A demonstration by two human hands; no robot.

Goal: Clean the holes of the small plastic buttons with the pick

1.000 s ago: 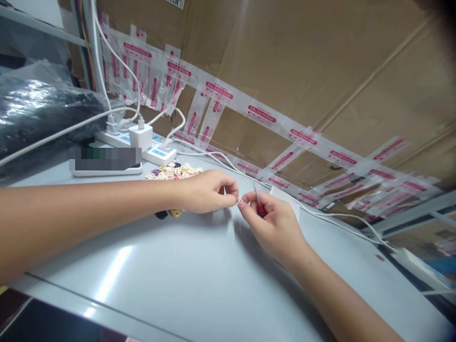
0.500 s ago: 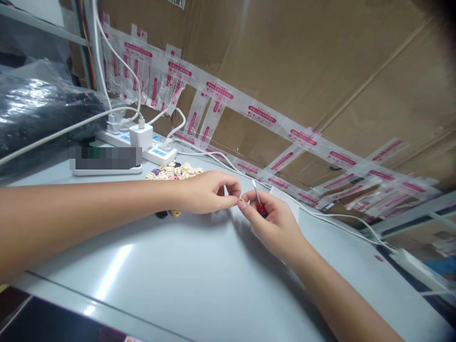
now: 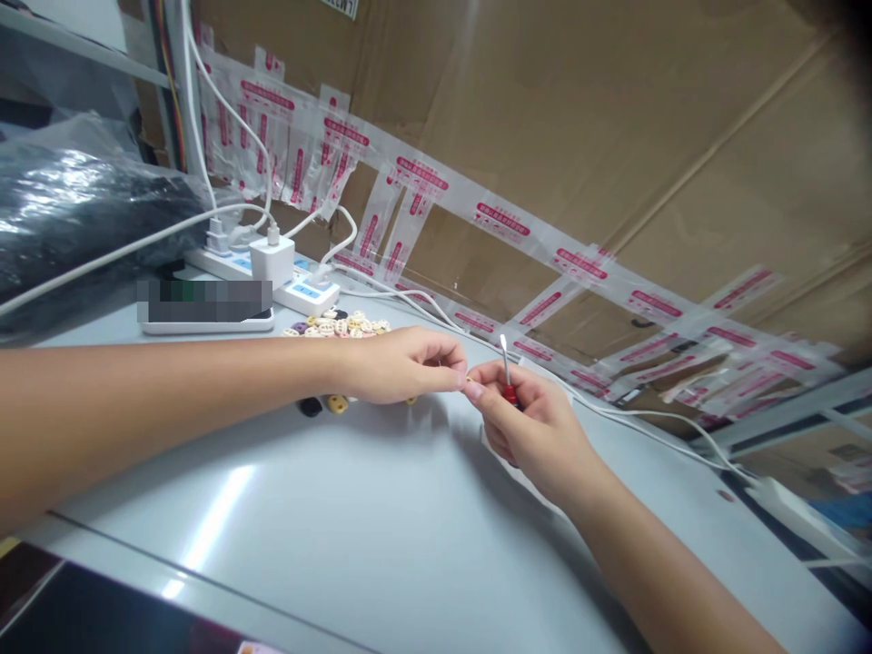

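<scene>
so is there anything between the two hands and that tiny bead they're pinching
Nothing visible. The left hand and right hand meet fingertip to fingertip on the small bead. The right hand also holds a red-handled tool, tip pointing up, clear of the bead.

power strip point(image 3: 300, 289) with white charger point(image 3: 271, 261) | taped cardboard point(image 3: 613, 136) | black plastic bag point(image 3: 74, 218)

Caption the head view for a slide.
Both hands, left hand and right hand with a small screwdriver, pinch a tiny bead near a bead pile.
</scene>
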